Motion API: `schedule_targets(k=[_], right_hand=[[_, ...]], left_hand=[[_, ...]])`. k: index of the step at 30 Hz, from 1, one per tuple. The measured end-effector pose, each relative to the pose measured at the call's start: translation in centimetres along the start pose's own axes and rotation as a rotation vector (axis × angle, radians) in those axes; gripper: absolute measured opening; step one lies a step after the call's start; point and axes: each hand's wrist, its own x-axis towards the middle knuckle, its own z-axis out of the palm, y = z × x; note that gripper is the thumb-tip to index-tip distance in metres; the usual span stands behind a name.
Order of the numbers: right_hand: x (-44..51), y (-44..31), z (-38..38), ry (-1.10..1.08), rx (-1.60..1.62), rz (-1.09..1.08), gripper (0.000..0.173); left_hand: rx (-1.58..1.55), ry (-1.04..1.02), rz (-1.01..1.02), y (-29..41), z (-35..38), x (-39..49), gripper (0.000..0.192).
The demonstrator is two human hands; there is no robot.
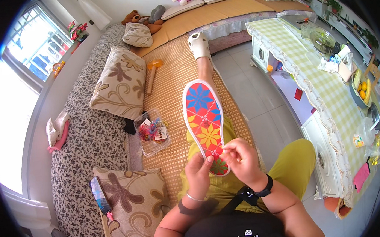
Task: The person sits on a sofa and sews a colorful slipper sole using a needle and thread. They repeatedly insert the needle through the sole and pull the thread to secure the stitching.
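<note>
A cross-stitch insole (206,127) lies at an angle above my lap, patterned side up. White binding runs around its red field, which carries blue, yellow and green star flowers. My left hand (198,176) holds the narrow heel end at its left edge, thumb on top and fingers underneath. At the opposite edge, the thumb and fingertips of my right hand (242,160) are pinched together on the insole's border. Any needle or thread between them is too small to make out. To the left, a clear plastic box (154,146) holds tangled coloured thread and small cards.
A woven mat (172,97) covers the seat, with a wooden-handled mallet (153,73) on it. Patterned cushions (120,83) lie leftward; a phone (100,194) rests on the nearer one. At right stands a table with a checked cloth (303,58), carrying a fruit bowl (360,90) and bags.
</note>
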Motion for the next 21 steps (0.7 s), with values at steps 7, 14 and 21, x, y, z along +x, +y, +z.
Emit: schedule_targets(k=[7, 14, 21], right_hand=[[0.3, 1.8, -0.5, -0.186, 0.709, 0.690, 0.014], [-0.3, 2.5, 0.2, -0.197, 1.211, 0.886, 0.024], [-0.4, 3.2, 0.6, -0.188, 1.337, 1.021, 0.027]], left_hand=[[-0.206, -0.083, -0.130, 0.3, -0.1, 0.0, 0.010], [-0.124, -0.131, -0.141, 0.0, -0.7, -0.2, 0.013], [-0.086, -0.219, -0.104, -0.2, -1.4, -0.3, 0.016]])
